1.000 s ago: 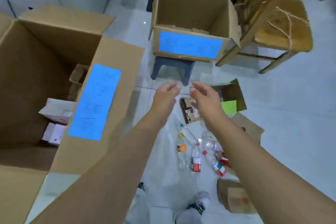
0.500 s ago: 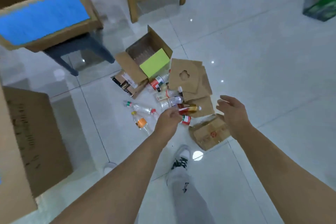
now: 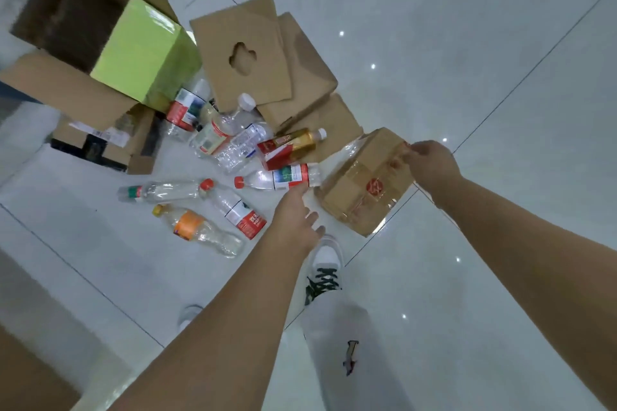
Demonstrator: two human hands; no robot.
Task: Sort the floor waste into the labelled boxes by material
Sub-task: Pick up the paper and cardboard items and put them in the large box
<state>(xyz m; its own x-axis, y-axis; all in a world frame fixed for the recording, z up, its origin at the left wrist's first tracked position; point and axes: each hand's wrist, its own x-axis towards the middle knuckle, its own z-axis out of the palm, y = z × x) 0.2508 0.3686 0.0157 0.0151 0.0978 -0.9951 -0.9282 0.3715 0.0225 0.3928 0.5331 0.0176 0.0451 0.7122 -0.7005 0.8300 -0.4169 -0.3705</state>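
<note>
Waste lies in a heap on the white tiled floor. Several plastic bottles are scattered there, among them a clear bottle with a red cap and red-green label, an amber tea bottle and an orange-labelled bottle. My left hand reaches down to the red-capped bottle, its fingertips at the label and the other fingers spread. A small taped cardboard box lies to the right of the bottles. My right hand grips that box at its far corner with curled fingers.
Flat cardboard sheets lie behind the bottles. An open carton with a green panel stands at the upper left, with a flattened black-taped box below it. My shoe stands just under the small box. Another carton's edge is at the lower left.
The view has swung down and closer to the heap. My left hand has gone forward to the red-capped bottle, and my right hand has closed on the small box's far corner.
</note>
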